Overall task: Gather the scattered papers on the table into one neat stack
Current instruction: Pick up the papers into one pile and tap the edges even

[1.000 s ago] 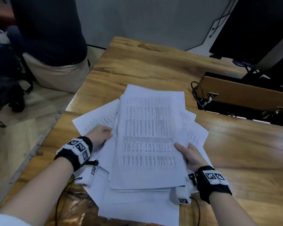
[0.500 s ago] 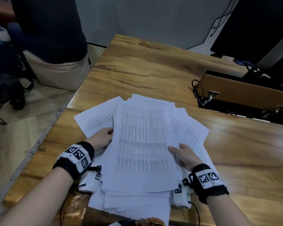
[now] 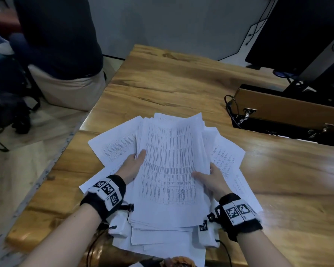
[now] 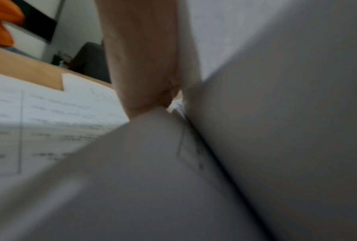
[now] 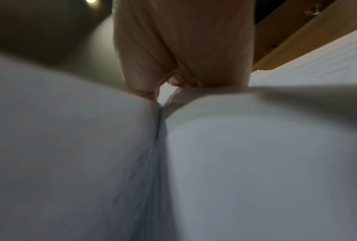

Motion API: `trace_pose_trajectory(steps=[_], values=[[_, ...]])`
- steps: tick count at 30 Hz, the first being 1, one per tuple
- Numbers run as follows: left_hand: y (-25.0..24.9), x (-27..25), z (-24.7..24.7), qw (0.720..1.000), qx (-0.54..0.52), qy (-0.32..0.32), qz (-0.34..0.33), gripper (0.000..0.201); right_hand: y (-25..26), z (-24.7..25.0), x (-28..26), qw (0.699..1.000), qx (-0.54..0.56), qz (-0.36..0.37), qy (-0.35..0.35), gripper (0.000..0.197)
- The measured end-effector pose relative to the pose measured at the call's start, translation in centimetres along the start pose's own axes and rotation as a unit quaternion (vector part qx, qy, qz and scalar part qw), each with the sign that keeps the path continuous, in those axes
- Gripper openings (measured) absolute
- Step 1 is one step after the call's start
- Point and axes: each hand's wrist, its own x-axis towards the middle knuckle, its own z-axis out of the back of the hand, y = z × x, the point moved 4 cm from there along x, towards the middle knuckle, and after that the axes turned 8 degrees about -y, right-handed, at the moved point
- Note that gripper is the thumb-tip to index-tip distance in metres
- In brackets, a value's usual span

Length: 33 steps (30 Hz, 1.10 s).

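Note:
A thick bundle of printed white papers (image 3: 170,166) is lifted and bowed between my two hands above the wooden table (image 3: 172,79). My left hand (image 3: 133,164) grips its left edge, thumb on top and fingers hidden beneath. My right hand (image 3: 208,178) grips the right edge the same way. Loose sheets lie under and around the bundle: one (image 3: 114,145) fans out to the left, others (image 3: 226,153) to the right, more (image 3: 162,245) at the near edge. In both wrist views blurred paper (image 4: 276,97) (image 5: 70,146) fills the picture beside my hand (image 4: 140,53) (image 5: 183,45).
A long wooden box with metal latches (image 3: 289,110) and a black cable (image 3: 229,106) lie on the table at the right. A dark monitor (image 3: 297,31) stands behind it. A seated person (image 3: 60,35) is off the table's far left corner.
The bundle has been drawn together and raised, its sides squeezed inward so it bows. Both hands shifted further up the edges, and the sheets poke out less at the sides.

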Motion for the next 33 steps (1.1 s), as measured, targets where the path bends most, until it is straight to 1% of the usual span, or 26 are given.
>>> trace_pose_trajectory(steps=[2, 3, 4, 5, 7, 8, 10, 11, 12, 13, 14, 15, 17, 19, 21, 23, 25, 27, 29, 31, 33], values=[[-0.6, -0.7, 0.2, 1.0, 0.018, 0.009, -0.008, 0.066, 0.0, 0.3, 0.2, 1.0, 0.012, -0.002, 0.009, 0.042], [-0.9, -0.9, 0.1, 1.0, 0.016, 0.015, -0.012, 0.053, 0.0, 0.6, 0.3, 1.0, 0.02, 0.0, 0.011, 0.041], [-1.0, -1.0, 0.1, 1.0, 0.003, 0.017, -0.011, 0.045, 0.1, 0.9, 0.4, 0.999, 0.03, 0.005, 0.012, 0.039], [-1.0, -0.9, 0.1, 0.999, -0.026, 0.019, -0.008, 0.043, 0.3, 1.2, 0.6, 0.999, 0.042, 0.011, 0.011, 0.037], [-1.4, -0.9, 0.4, 0.995, -0.096, 0.023, -0.008, 0.047, 0.8, 1.7, 0.6, 0.996, 0.081, 0.031, 0.013, 0.038], [-1.7, -0.9, 0.6, 0.992, -0.12, 0.025, -0.011, 0.051, 1.0, 1.9, 0.7, 0.994, 0.104, 0.04, 0.017, 0.046], [-2.1, -0.8, 0.6, 0.992, -0.122, 0.038, -0.019, 0.058, 1.6, 2.2, 0.8, 0.989, 0.135, 0.053, 0.026, 0.073], [-2.5, -0.7, 0.5, 0.993, -0.101, 0.049, -0.027, 0.057, 2.1, 2.2, 0.7, 0.988, 0.139, 0.063, 0.031, 0.075], [-2.9, -0.8, 0.5, 0.995, -0.075, 0.055, -0.04, 0.053, 2.7, 2.2, 0.7, 0.987, 0.133, 0.079, 0.034, 0.064], [-3.5, -0.9, 0.4, 0.995, -0.057, 0.055, -0.054, 0.047, 3.4, 2.2, 0.6, 0.987, 0.127, 0.097, 0.035, 0.046], [-4.2, -0.9, 0.5, 0.995, -0.047, 0.048, -0.074, 0.042, 4.3, 2.1, 0.5, 0.986, 0.116, 0.115, 0.03, 0.035], [-5.1, -1.1, 0.6, 0.993, -0.046, 0.037, -0.1, 0.039, 5.3, 2.1, 0.4, 0.985, 0.101, 0.136, 0.02, 0.032], [-7.1, -1.6, 1.0, 0.986, -0.065, -0.001, -0.155, 0.037, 7.6, 2.3, 0.1, 0.978, 0.08, 0.191, -0.013, 0.034], [-9.6, -2.4, 1.5, 0.971, -0.106, -0.038, -0.209, 0.034, 10.5, 2.5, -0.6, 0.963, 0.075, 0.253, -0.044, 0.039], [-11.9, -3.2, 2.0, 0.955, -0.153, -0.063, -0.245, 0.03, 13.2, 2.9, -1.4, 0.943, 0.087, 0.315, -0.06, 0.044], [-13.9, -4.0, 2.4, 0.942, -0.186, -0.079, -0.268, 0.027, 15.3, 3.3, -1.9, 0.926, 0.097, 0.357, -0.076, 0.046], [-15.3, -4.7, 2.5, 0.931, -0.197, -0.081, -0.297, 0.017, 16.4, 3.5, -2.2, 0.918, 0.094, 0.373, -0.092, 0.044], [-15.7, -5.0, 2.4, 0.927, -0.197, -0.085, -0.309, 0.019, 16.6, 3.4, -2.3, 0.922, 0.078, 0.367, -0.095, 0.036], [-15.4, -5.0, 2.3, 0.924, -0.209, -0.102, -0.305, 0.023, 16.1, 3.2, -2.1, 0.926, 0.059, 0.363, -0.087, 0.027], [-15.0, -4.9, 2.4, 0.916, -0.238, -0.116, -0.3, 0.029, 15.7, 3.2, -2.0, 0.925, 0.062, 0.364, -0.085, 0.029], [-15.3, -5.3, 2.5, 0.909, -0.248, -0.112, -0.317, 0.033, 15.9, 3.4, -2.0, 0.922, 0.079, 0.37, -0.081, 0.041]])
